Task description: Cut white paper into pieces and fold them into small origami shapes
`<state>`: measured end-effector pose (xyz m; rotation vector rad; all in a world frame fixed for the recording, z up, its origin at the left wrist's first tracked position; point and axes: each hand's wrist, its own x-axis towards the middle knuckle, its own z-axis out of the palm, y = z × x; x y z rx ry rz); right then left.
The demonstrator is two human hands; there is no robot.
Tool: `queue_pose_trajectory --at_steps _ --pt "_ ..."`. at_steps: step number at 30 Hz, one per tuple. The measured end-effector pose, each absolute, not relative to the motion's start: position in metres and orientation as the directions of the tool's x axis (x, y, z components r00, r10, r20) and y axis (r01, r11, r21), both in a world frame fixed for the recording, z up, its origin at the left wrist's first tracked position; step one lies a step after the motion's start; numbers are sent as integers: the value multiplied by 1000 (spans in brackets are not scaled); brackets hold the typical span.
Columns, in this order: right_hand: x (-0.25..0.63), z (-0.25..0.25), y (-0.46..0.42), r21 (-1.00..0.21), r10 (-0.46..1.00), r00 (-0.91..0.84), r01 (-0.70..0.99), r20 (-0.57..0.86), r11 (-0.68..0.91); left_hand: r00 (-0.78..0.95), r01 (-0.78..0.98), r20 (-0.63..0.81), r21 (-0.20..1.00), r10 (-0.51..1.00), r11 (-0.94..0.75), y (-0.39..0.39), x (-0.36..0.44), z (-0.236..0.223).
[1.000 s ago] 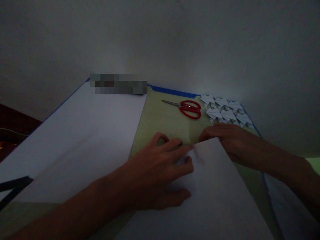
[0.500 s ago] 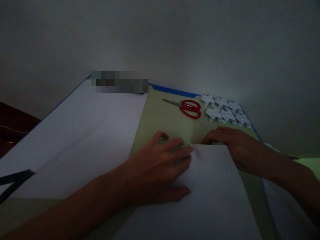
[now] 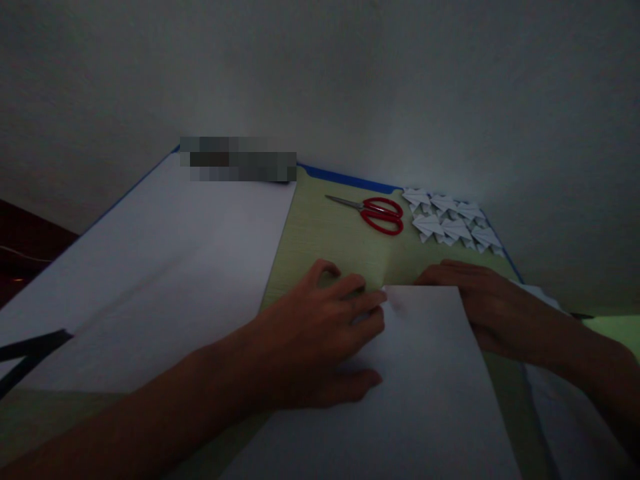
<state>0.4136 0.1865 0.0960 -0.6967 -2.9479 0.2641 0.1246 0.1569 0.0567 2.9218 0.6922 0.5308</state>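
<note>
A sheet of white paper (image 3: 435,380) lies in front of me, its narrow far edge between my two hands. My left hand (image 3: 325,340) rests on its left side, fingers spread and bent, with a fingertip at the far left corner. At the far right corner, my right hand (image 3: 473,293) has its fingers close together and curled behind the edge. The paper covers part of that hand, so its thumb and fingertips are hidden. Beyond the hands lie scissors (image 3: 377,213) with red handles, their blades closed and pointing left.
Several folded white paper pieces (image 3: 453,220) sit in rows at the far right corner of the table (image 3: 310,233). A large white sheet (image 3: 200,267) covers the left side, with a dark strip (image 3: 35,353) at its near left. A wall (image 3: 320,87) stands behind.
My right hand has shifted slightly right, and the paper's far right corner has moved the same way. My left hand has stayed nearly still.
</note>
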Motion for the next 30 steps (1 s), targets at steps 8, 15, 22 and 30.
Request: queue_pose_trajectory --at_steps 8,15,22,30 --pt "406 96 187 -157 433 -900 420 55 894 849 392 319 153 421 -907 159 124 55" --pt "390 107 191 -121 416 -909 413 6 903 847 402 316 147 428 -904 158 125 57" --pt "392 105 196 -134 409 -912 401 33 906 842 414 313 144 438 -899 158 125 56" --pt "408 103 187 -152 429 -902 417 49 896 848 417 296 138 439 -898 157 125 56"
